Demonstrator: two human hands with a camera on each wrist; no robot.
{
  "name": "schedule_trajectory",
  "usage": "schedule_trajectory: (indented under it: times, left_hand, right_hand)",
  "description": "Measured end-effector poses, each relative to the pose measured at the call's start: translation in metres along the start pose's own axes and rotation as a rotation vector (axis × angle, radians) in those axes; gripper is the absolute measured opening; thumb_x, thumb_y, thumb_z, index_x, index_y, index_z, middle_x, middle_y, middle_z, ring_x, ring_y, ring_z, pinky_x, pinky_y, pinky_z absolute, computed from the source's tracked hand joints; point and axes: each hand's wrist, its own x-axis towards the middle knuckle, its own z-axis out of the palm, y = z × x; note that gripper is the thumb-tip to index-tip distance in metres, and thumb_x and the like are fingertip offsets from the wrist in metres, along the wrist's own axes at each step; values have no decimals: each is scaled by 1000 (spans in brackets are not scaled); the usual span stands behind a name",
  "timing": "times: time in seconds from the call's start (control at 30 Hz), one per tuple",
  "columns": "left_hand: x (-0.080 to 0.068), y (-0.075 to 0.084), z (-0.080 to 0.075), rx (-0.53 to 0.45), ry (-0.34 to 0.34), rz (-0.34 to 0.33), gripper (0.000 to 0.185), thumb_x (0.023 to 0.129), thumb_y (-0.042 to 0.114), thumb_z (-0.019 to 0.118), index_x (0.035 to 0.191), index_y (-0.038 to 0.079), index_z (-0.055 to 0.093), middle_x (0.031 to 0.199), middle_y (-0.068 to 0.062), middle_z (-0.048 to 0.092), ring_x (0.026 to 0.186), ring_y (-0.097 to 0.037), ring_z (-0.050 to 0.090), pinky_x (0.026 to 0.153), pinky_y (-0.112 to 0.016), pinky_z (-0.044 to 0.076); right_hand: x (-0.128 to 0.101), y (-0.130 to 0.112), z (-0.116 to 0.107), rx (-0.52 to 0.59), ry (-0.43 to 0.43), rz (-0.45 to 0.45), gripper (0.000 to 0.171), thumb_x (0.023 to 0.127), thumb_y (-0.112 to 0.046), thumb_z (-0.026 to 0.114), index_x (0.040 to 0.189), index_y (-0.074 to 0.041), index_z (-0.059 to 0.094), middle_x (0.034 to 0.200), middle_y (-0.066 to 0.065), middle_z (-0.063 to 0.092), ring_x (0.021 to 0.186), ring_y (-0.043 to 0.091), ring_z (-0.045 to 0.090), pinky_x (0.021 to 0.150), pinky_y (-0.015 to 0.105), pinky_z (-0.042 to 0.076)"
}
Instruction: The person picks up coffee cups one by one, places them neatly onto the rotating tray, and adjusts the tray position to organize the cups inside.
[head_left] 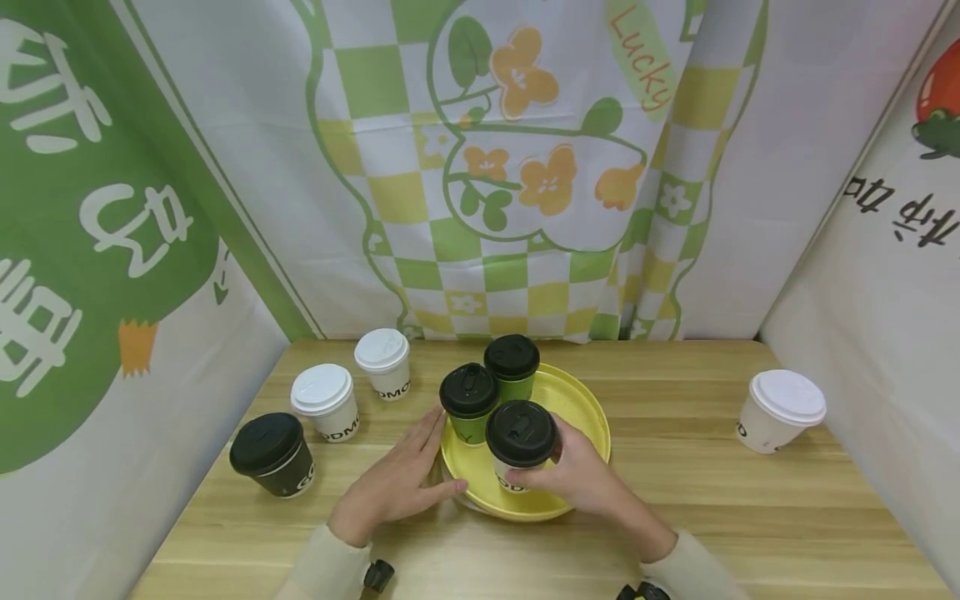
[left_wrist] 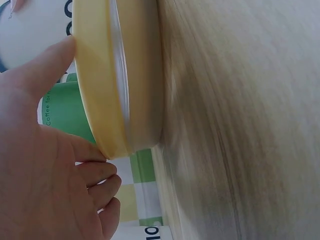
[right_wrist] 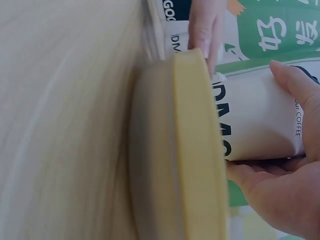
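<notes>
A round yellow tray [head_left: 585,408] stands on the wooden table, with a paler base under it in the left wrist view. My right hand [head_left: 585,471] grips a white paper coffee cup [head_left: 521,437] with a black lid, at the front of the tray. Behind it on the tray stand two green cups with black lids, one left [head_left: 469,404] and one farther back [head_left: 513,367]. My left hand [head_left: 401,483] touches the tray's left edge, its thumb on the rim [left_wrist: 95,75] and its fingers fairly straight. The held cup hides part of the tray.
On the left stand two white cups with white lids, one nearer [head_left: 326,402] and one farther [head_left: 383,362]. A black cup [head_left: 273,454] leans slightly nearest the left wall. Another white cup [head_left: 780,410] stands far right. A patterned curtain [head_left: 510,275] hangs behind the table [head_left: 697,492].
</notes>
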Motion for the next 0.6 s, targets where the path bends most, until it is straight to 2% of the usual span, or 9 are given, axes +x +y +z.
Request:
schedule_trajectory:
  times: [0.23, 0.6]
  left_hand:
    - [0, -1, 0, 5, -6, -3, 104, 101, 66, 56, 168, -2, 13, 177, -22, 9, 165, -38, 16, 134, -54, 23]
    - [1, -2, 1, -20, -5, 0, 107, 100, 68, 57, 168, -3, 13, 177, -23, 11, 165, -38, 17, 133, -54, 25]
  right_hand:
    - [6, 9, 17, 3, -32, -13, 80, 78, -18, 95, 148, -17, 55, 142, 4, 66, 125, 18, 67, 107, 25, 55]
    - [12, 17, 28, 10, -63, -38, 80, 79, -17, 94, 149, -15, 54, 144, 4, 64, 128, 16, 65, 110, 26, 54]
